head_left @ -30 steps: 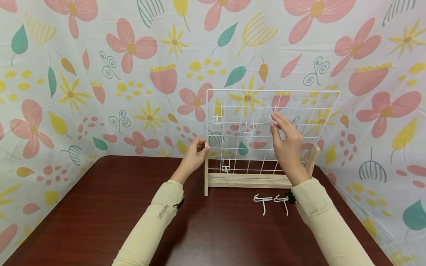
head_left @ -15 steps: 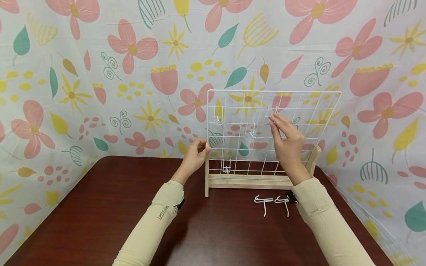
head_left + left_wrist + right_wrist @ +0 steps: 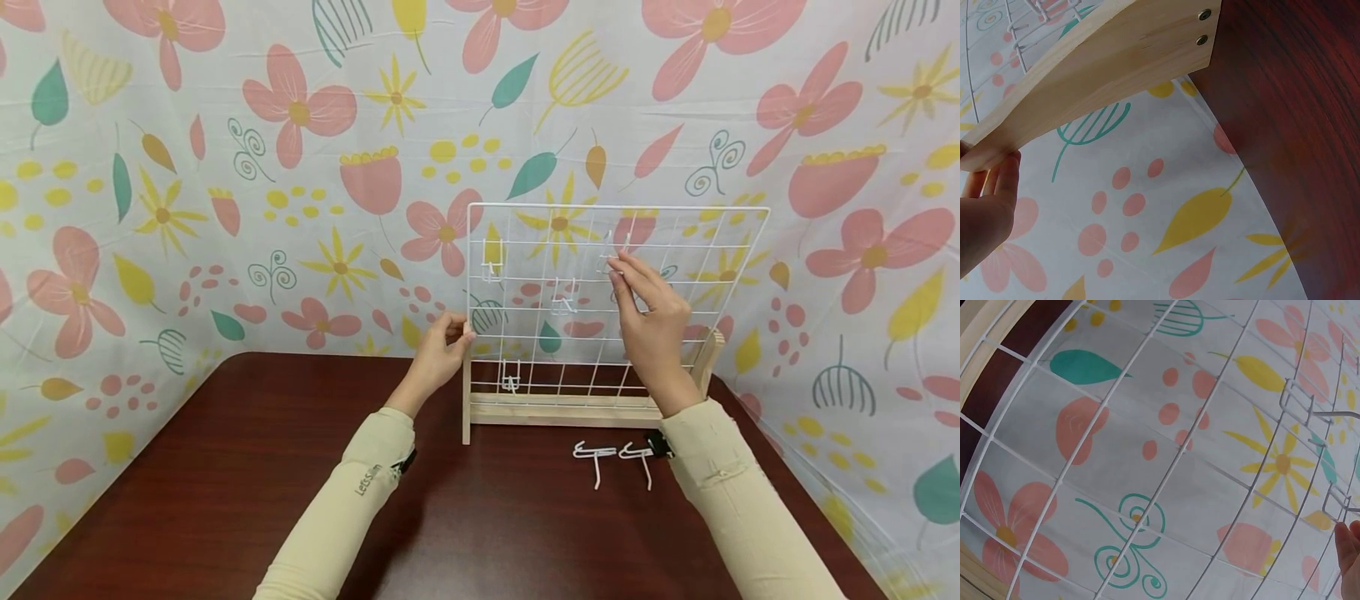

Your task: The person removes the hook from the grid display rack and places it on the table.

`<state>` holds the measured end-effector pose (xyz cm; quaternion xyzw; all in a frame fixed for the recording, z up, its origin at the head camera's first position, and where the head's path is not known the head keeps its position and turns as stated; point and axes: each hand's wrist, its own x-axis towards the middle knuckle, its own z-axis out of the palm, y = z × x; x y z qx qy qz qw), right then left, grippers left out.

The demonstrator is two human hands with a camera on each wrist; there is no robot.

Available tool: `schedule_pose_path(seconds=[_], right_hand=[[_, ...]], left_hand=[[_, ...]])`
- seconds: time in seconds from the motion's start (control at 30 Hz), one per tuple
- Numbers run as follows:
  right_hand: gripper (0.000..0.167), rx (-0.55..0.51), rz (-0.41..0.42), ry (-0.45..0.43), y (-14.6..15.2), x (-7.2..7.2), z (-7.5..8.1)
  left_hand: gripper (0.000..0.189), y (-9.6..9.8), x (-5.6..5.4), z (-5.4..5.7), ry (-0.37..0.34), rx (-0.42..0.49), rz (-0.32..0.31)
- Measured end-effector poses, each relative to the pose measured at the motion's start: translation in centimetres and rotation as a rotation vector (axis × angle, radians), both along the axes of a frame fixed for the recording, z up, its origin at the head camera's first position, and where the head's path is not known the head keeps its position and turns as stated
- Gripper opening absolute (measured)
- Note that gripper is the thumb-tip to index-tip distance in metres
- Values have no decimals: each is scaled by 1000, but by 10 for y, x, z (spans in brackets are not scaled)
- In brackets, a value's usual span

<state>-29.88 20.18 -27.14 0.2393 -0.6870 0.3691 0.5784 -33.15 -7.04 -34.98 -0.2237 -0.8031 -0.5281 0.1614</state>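
Note:
A white wire grid panel (image 3: pixel 525 336) stands in a pale wooden frame (image 3: pixel 555 412) on the table. My left hand (image 3: pixel 441 346) grips the frame's left side post (image 3: pixel 1104 69), fingers beneath its edge in the left wrist view. At the upper middle of the grid, my right hand (image 3: pixel 654 333) pinches a white wire hook (image 3: pixel 1333 501) between thumb and fingers. The fingertips cover part of this hook in the head view. Three similar hooks hang on the panel: one upper left (image 3: pixel 491 270), one near the middle (image 3: pixel 564 303), one lower left (image 3: pixel 511 382).
Two more white hooks, a left one (image 3: pixel 595 452) and a right one (image 3: pixel 636 452), lie on the dark red-brown table (image 3: pixel 480 517) in front of the frame. A floral cloth (image 3: pixel 315 208) hangs behind the table and along its sides.
My right hand has shifted slightly to the right with the hook, whose prongs now show a little higher against the grid. My left hand stays on the post.

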Motion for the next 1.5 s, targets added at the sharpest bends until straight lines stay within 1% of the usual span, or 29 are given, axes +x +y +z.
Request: schedule_pose_path(seconds=[0.17,0.33,0.53,0.8,1.03,1.13,1.23,1.33,1.43,1.5], right_hand=[[17,6,12,1,1,3,0],[18,15,22,11,1,8,1],[22,57,22,19,2,14,-4],[22,82,-3,31,1,24,-9],[31,134,29,31,5,29,-20],[36,162,31,36,7,31,-26],[38,182,31,49,7,33,-31],[33,201,37,67,8,35,-36],[21,220,54,84,9,37,-41],[20,243,55,87,10,39,-44]], left_hand=[[23,0,0,0,-5,-6,-4],[24,0,0,3,-12,-12,2],[23,0,1,5,-13,-7,1],[24,0,1,2,-20,-2,1],[24,0,-1,0,-14,-6,8],[24,0,-1,-1,-19,-8,8],[24,0,-1,0,-25,-6,9],[24,0,0,1,-29,0,8],[24,0,0,2,-30,-1,6],[24,0,0,2,-32,-4,5]])
